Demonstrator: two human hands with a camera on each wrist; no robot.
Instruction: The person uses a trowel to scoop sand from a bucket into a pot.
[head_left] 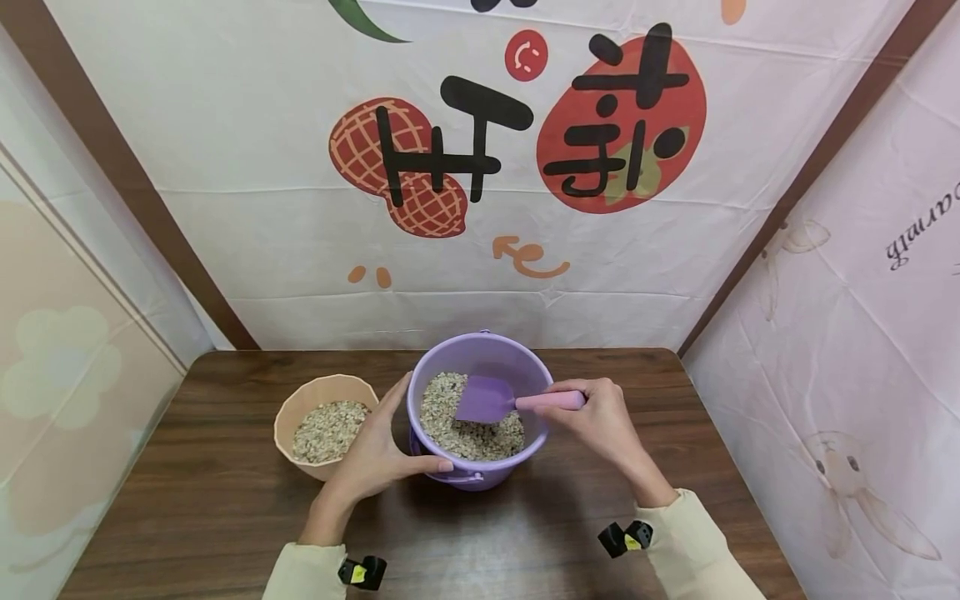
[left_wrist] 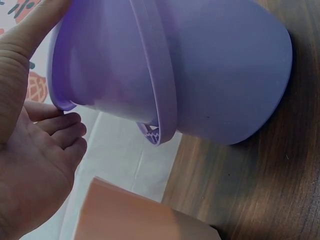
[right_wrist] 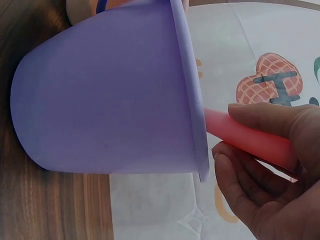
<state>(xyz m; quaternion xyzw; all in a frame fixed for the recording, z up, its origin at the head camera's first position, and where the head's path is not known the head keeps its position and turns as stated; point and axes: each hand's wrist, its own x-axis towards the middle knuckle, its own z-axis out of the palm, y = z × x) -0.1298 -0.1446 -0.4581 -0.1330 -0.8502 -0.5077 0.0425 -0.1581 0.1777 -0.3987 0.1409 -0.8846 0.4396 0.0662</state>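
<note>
A purple bucket (head_left: 480,355) with pale, speckled grain-like bits (head_left: 463,442) inside stands on the table. My left hand (head_left: 380,454) holds its rim on the left, thumb on the front edge; curled fingers (left_wrist: 67,132) show by the rim in the left wrist view. My right hand (head_left: 600,417) grips the pink handle (right_wrist: 250,137) of a small shovel, thumb above and fingers below. The shovel's purple blade (head_left: 486,400) is inside the bucket, over the grain-like bits; whether its edge is sunk in them I cannot tell.
Left of the bucket, close to my left forearm, stands a peach fluted bowl (head_left: 330,390) holding similar bits. The bucket's carrying handle (left_wrist: 160,75) hangs down its side. A printed cloth backdrop (head_left: 300,275) rises behind the wooden table (head_left: 195,500).
</note>
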